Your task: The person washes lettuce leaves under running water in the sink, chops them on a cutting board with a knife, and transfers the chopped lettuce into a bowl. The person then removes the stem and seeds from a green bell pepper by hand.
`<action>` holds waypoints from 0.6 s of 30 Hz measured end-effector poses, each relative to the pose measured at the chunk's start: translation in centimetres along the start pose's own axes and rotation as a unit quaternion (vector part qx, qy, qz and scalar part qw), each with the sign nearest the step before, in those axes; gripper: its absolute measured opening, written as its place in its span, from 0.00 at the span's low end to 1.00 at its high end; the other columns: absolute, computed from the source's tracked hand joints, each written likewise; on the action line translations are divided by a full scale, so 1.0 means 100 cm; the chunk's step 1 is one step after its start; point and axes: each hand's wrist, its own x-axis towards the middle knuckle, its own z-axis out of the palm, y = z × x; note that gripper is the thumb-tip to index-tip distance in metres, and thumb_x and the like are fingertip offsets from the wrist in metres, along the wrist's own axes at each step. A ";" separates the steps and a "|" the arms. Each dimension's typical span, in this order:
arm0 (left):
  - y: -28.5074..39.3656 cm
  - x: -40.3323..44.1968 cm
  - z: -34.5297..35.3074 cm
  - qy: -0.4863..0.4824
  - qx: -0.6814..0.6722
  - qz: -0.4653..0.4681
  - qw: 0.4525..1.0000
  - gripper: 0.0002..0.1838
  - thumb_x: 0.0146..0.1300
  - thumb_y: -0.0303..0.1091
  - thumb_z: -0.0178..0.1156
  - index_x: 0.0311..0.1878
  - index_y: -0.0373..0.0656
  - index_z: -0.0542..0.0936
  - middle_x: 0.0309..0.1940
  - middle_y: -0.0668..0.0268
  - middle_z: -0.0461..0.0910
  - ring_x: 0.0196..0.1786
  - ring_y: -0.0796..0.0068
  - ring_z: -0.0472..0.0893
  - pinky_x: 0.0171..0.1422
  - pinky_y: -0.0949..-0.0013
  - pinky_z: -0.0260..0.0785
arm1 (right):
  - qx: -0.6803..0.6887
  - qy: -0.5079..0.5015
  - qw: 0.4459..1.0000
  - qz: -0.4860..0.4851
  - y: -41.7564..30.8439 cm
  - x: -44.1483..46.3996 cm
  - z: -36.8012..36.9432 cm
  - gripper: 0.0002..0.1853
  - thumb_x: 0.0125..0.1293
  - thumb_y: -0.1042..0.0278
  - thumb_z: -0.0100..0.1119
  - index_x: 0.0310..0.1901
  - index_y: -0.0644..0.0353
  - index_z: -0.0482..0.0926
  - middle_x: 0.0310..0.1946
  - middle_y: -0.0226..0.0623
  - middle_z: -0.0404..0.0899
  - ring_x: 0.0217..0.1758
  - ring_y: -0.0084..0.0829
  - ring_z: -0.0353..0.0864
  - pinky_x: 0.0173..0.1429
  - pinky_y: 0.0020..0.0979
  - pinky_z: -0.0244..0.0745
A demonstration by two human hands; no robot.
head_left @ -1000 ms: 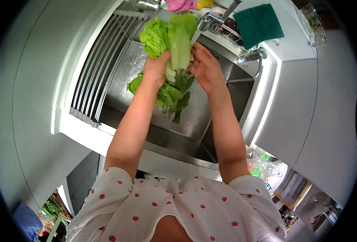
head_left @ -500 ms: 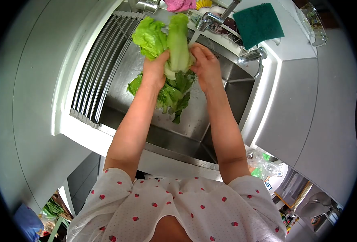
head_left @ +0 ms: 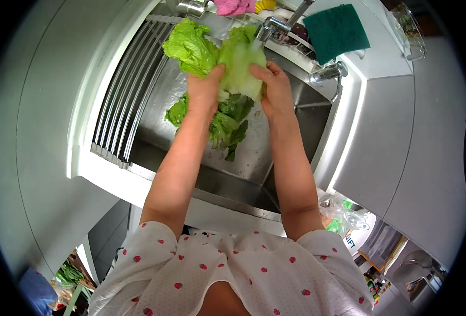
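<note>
My left hand (head_left: 205, 89) is closed around the lower end of light green lettuce leaves (head_left: 189, 48), which fan out above it. A broad, pale lettuce leaf (head_left: 241, 66) is spread under the faucet (head_left: 268, 29), where water runs onto it. Its right edge is pinched between the thumb and fingers of my right hand (head_left: 276, 87). Below the hands, more lettuce leaves (head_left: 223, 126), some darker green, lie on the bottom of the steel sink (head_left: 206, 181). My left wrist partly hides this pile.
A roll-up drying rack (head_left: 133, 87) covers the sink's left side. Behind the faucet stands a dish rack (head_left: 301, 45) with dishes. A green scouring pad (head_left: 337, 32) hangs at the back right, above a metal dispenser (head_left: 327, 72). A pink cloth (head_left: 234, 6) is at the back edge.
The pale leaf has been turned and opened out flat under the water. My right hand has shifted slightly right and down, gripping its edge; the left-hand leaves tilt a little further left.
</note>
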 end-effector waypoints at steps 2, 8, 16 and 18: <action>0.002 0.002 -0.004 -0.013 0.028 0.009 0.999 0.19 0.53 0.20 0.57 0.50 0.36 0.69 0.43 0.62 0.74 0.43 0.70 0.76 0.47 0.69 0.69 | -0.100 0.013 0.993 -0.059 -0.006 0.001 -0.001 0.16 0.49 0.75 0.63 0.40 0.67 0.73 0.34 0.35 0.77 0.32 0.25 0.77 0.37 0.25 0.72; -0.005 -0.004 0.001 -0.029 0.019 0.014 0.999 0.19 0.52 0.21 0.57 0.49 0.35 0.70 0.43 0.63 0.75 0.42 0.72 0.76 0.46 0.71 0.68 | -0.536 0.174 0.758 -0.327 -0.009 -0.005 0.015 0.15 0.46 0.73 0.62 0.38 0.64 0.72 0.33 0.39 0.73 0.34 0.37 0.74 0.40 0.34 0.69; -0.002 0.003 -0.002 -0.023 -0.021 -0.063 0.998 0.21 0.53 0.20 0.57 0.52 0.36 0.69 0.46 0.61 0.74 0.46 0.68 0.75 0.50 0.67 0.68 | -0.555 0.153 0.755 -0.314 -0.008 -0.007 0.018 0.15 0.46 0.73 0.61 0.38 0.63 0.71 0.35 0.42 0.69 0.40 0.44 0.72 0.42 0.38 0.68; -0.010 0.006 -0.001 -0.037 -0.024 -0.061 0.997 0.21 0.54 0.22 0.57 0.53 0.38 0.68 0.47 0.61 0.73 0.47 0.68 0.75 0.51 0.66 0.68 | -0.562 0.139 0.747 -0.325 -0.002 -0.011 0.027 0.15 0.45 0.73 0.61 0.38 0.62 0.72 0.35 0.42 0.69 0.39 0.43 0.72 0.41 0.38 0.68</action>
